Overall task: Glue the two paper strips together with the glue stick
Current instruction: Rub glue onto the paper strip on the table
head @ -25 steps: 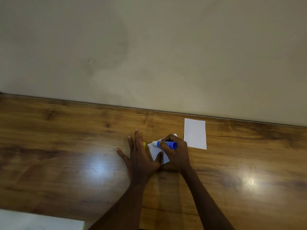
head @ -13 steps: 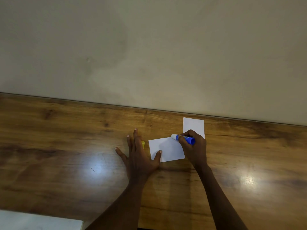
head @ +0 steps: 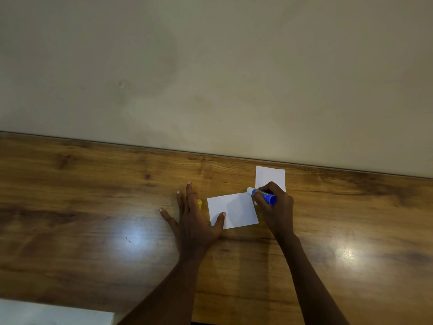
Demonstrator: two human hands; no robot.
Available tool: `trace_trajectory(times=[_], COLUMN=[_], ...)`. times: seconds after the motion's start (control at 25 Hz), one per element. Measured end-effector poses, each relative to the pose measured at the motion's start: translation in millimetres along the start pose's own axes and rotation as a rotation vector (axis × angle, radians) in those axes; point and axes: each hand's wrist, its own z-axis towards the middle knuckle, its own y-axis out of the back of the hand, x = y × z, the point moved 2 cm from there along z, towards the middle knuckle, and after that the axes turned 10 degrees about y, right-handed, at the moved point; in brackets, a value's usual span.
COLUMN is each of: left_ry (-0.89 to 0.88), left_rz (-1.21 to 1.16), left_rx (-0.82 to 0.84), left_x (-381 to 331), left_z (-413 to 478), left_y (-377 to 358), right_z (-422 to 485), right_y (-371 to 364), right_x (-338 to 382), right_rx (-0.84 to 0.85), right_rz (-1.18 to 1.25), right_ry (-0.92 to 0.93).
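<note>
- My left hand [head: 192,221] lies flat and spread on the desk [head: 93,207], thumb pinning the near paper strip [head: 236,209].
- My right hand [head: 277,207] is curled tight around the blue glue stick [head: 263,195], its white tip at that strip's far right corner.
- The second paper strip [head: 269,178] lies just beyond my right hand.
- A small yellow thing [head: 199,204] peeks out beside my left fingers.
</note>
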Motion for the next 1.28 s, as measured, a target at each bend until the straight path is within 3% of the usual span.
trace_trajectory(times=[0.2,0.44,0.56,0.68,0.8,0.88,0.96,1.12,1.2,1.28], left_ry=[-0.012,0.006,0.009,0.007,0.007,0.012,0.019,0.018,0.006,-0.005], left_rz=[0.004,0.003,0.001,0.002,0.015,-0.015,-0.06,-0.059,-0.029,-0.032], left_rx=[-0.014,-0.017,-0.011,-0.002,0.001,0.016,0.028,0.023,0.015,0.009], left_x=[-0.9,0.6,0.4,2.0,1.2,-0.7,-1.9,-1.3,-1.4,-2.0], left_z=[-0.1,-0.2,0.9,-0.1,-0.7,-1.1,-1.4,-0.5,-0.7,-1.3], left_y=[1.2,0.8,0.7,0.4,2.0,3.7,4.4,2.6,2.1,2.9], right_z=[-30.6,-67.7,-66.2,-56.1,-38.9,-22.8,-2.9,26.6,29.1,26.6], right_y=[9.9,-32.8,-46.6,-49.1,-44.1,-37.1,-27.4,-20.0,-23.4,-26.0], right_x=[9.6,24.9,27.8,31.9,34.1,34.0,30.1,21.7,20.4,20.8], right_rx=[-0.323,-0.05,0.014,-0.064,-0.199,-0.199,-0.025,0.615,0.723,0.659], right_rz=[0.079,-0.209,-0.12,0.105,0.186,0.264,0.283,0.044,-0.045,-0.137], right_ry=[0.008,-0.066,-0.122,-0.102,-0.053,-0.037,-0.011,0.09,0.129,0.167])
